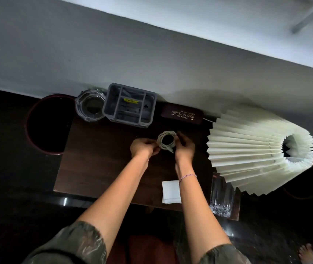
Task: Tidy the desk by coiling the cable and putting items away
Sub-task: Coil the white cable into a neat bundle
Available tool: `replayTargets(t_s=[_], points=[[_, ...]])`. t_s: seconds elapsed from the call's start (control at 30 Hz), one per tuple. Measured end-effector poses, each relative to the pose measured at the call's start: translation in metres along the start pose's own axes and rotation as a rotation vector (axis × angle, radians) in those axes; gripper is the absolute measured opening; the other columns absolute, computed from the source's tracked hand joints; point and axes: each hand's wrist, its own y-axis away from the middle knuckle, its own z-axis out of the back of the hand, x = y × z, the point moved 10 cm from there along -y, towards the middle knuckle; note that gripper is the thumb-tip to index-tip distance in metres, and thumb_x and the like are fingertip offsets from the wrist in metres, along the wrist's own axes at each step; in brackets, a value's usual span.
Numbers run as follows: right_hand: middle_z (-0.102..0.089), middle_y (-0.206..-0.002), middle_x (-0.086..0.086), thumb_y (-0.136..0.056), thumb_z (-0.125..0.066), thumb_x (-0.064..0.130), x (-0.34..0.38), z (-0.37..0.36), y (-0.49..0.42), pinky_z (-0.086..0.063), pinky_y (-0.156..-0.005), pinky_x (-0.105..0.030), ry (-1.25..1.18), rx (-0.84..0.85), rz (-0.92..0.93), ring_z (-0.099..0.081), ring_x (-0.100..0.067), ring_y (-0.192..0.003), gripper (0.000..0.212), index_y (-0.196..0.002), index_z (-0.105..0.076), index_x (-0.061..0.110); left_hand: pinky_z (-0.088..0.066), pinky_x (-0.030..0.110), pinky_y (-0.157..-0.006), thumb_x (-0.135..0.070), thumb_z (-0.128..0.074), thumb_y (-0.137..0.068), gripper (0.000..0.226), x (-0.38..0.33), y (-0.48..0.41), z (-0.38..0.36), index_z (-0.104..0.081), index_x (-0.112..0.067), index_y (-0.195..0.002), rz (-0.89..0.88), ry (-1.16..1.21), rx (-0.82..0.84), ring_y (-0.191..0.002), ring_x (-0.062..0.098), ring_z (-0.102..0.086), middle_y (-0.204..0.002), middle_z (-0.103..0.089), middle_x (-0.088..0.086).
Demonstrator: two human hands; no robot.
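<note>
A white cable (166, 135) is wound into a small round coil, held just above the dark wooden desk (98, 164). My left hand (143, 149) pinches the coil's left side. My right hand (185, 147) grips its right side, fingers curled around the loops. A loose cable end hangs at the coil's bottom. Behind it, by the wall, stands a grey compartment organiser (130, 105) holding a yellow-marked item. To its right lies a dark brown glasses case (182, 115) with gold lettering.
A glass ashtray (90, 106) sits left of the organiser. A pleated white lampshade (260, 151) fills the desk's right side. A folded white tissue (170, 191) and a cut-glass tumbler (222, 197) lie near the front edge. A dark round bin (49, 124) stands left of the desk.
</note>
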Motion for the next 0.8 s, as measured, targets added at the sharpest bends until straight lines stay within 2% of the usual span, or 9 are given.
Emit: replayTargets(t_s=[0.07,0.13,0.27,0.33,0.43,0.5,0.57,0.7,0.8], points=[[-0.059,-0.123,-0.023,-0.084,-0.056,-0.006,0.002,0.003,-0.014,-0.048,-0.075,-0.011,0.001,-0.057,0.025,-0.057,-0.032,-0.115,0.037,-0.121,-0.054,-0.002,-0.051,0.015,-0.042,0.006,-0.057,-0.085,0.019,-0.002,-0.006,-0.012,-0.06,0.005,-0.104,0.003,0.046,0.013,-0.032,0.005,-0.057,-0.072,-0.059,0.016],[-0.06,-0.121,-0.023,-0.082,-0.056,-0.01,0.007,0.003,-0.022,-0.047,-0.069,-0.006,0.005,-0.081,0.067,-0.057,-0.032,-0.113,0.039,-0.121,-0.054,-0.004,-0.052,0.017,-0.044,0.009,-0.055,-0.084,0.018,-0.004,-0.011,-0.02,-0.059,0.006,-0.102,0.009,0.097,0.016,-0.041,0.013,-0.062,-0.084,-0.06,0.022],[-0.061,-0.122,-0.018,-0.083,-0.057,-0.006,0.017,0.0,-0.028,-0.044,-0.091,-0.022,0.07,-0.064,0.146,-0.057,-0.028,-0.114,0.035,-0.117,-0.058,0.0,-0.054,0.019,-0.048,0.011,-0.056,-0.082,0.025,-0.014,-0.016,-0.028,-0.058,0.01,-0.107,-0.029,0.116,-0.004,-0.07,0.027,-0.062,-0.096,-0.058,0.021],[-0.061,-0.123,-0.017,-0.084,-0.057,-0.004,0.018,0.0,-0.028,-0.042,-0.091,-0.019,0.078,-0.05,0.161,-0.056,-0.026,-0.115,0.034,-0.118,-0.058,0.0,-0.055,0.021,-0.053,0.011,-0.058,-0.081,0.026,-0.019,-0.016,-0.031,-0.058,0.009,-0.106,-0.055,0.116,-0.006,-0.08,0.03,-0.061,-0.094,-0.058,0.019],[-0.06,-0.123,-0.017,-0.085,-0.058,-0.001,0.018,0.001,-0.025,-0.042,-0.094,-0.021,0.086,-0.025,0.193,-0.055,-0.026,-0.116,0.033,-0.118,-0.058,0.0,-0.056,0.021,-0.056,0.013,-0.055,-0.082,0.011,-0.015,-0.014,-0.033,-0.059,0.005,-0.088,-0.043,0.141,0.011,-0.086,0.033,-0.058,-0.086,-0.057,0.017],[-0.06,-0.125,-0.016,-0.085,-0.059,0.003,0.017,0.003,-0.021,-0.041,-0.098,-0.025,0.132,-0.009,0.216,-0.055,-0.025,-0.117,0.034,-0.119,-0.057,0.001,-0.054,0.017,-0.051,0.014,-0.055,-0.082,0.015,-0.011,-0.013,-0.03,-0.059,0.005,-0.092,-0.054,0.131,0.006,-0.084,0.031,-0.06,-0.083,-0.058,0.014],[-0.058,-0.127,-0.015,-0.086,-0.06,0.005,0.017,0.007,-0.013,-0.038,-0.095,-0.017,0.157,-0.005,0.241,-0.053,-0.023,-0.119,0.035,-0.12,-0.057,0.003,-0.053,0.015,-0.05,0.015,-0.054,-0.081,0.021,-0.008,-0.01,-0.027,-0.058,0.002,-0.097,-0.07,0.115,0.0,-0.072,0.025,-0.06,-0.076,-0.056,0.009],[-0.057,-0.124,-0.013,-0.087,-0.058,0.007,0.024,0.029,0.019,-0.035,-0.093,-0.015,0.308,-0.067,0.376,-0.054,-0.022,-0.116,0.032,-0.119,-0.059,0.009,-0.053,0.015,-0.049,0.018,-0.051,-0.081,0.022,0.0,-0.004,-0.019,-0.055,-0.002,-0.091,-0.069,0.1,-0.013,-0.065,0.017,-0.057,-0.071,-0.054,0.007],[-0.057,-0.11,-0.013,-0.088,-0.055,0.003,0.016,0.049,0.061,-0.029,-0.086,-0.004,0.42,-0.086,0.467,-0.053,-0.023,-0.103,0.026,-0.112,-0.063,0.007,-0.052,0.014,-0.048,0.017,-0.049,-0.082,0.021,0.009,0.006,-0.01,-0.055,-0.003,-0.081,-0.069,0.062,-0.021,-0.065,0.016,-0.057,-0.071,-0.053,0.008]])
